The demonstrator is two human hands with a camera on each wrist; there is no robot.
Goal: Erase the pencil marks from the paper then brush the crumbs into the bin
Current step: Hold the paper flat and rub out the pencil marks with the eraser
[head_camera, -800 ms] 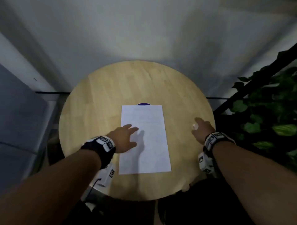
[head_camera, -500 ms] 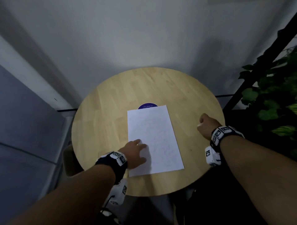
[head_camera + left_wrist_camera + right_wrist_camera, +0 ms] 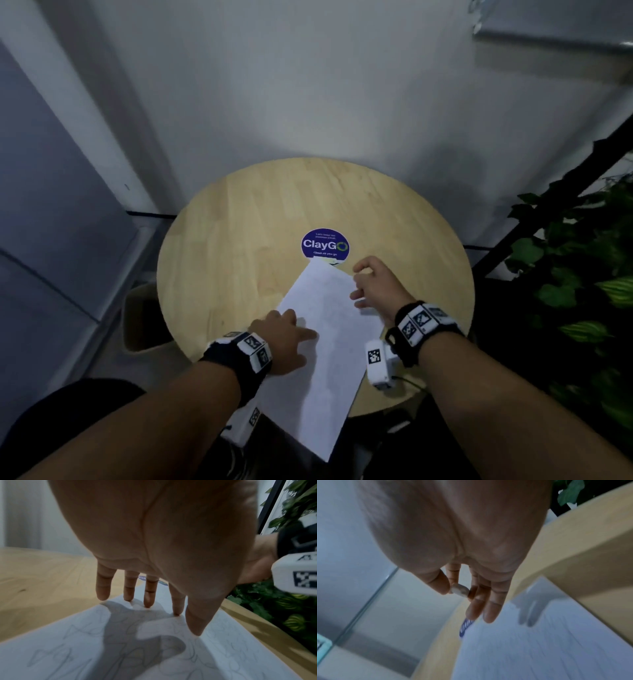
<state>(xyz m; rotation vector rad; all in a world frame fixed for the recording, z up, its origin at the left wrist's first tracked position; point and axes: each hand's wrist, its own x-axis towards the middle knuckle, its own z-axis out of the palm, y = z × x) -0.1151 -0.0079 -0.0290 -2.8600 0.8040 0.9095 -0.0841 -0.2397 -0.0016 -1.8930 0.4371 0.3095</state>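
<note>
The paper (image 3: 325,346) is laid askew on the round table (image 3: 239,240), its near corner hung past the edge, and is pinned by the straight, spread fingers of the left hand (image 3: 282,337), probably so rubbing cannot drag it. A small pale eraser (image 3: 459,590) is pinched by the right hand (image 3: 375,286) above the pencil marks (image 3: 130,654), none visibly rubbed out.

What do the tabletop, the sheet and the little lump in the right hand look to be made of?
Tabletop: pale wood, jointed strips with visible grain, matt finish; possibly a veneer.
Sheet: thin white paper, matt, faint pencil lines showing in the left wrist view; its near corner overhangs the edge.
Lump pinched in the right hand: off-white, rounded, dull, probably a worn rubber eraser, though blurred.
</note>
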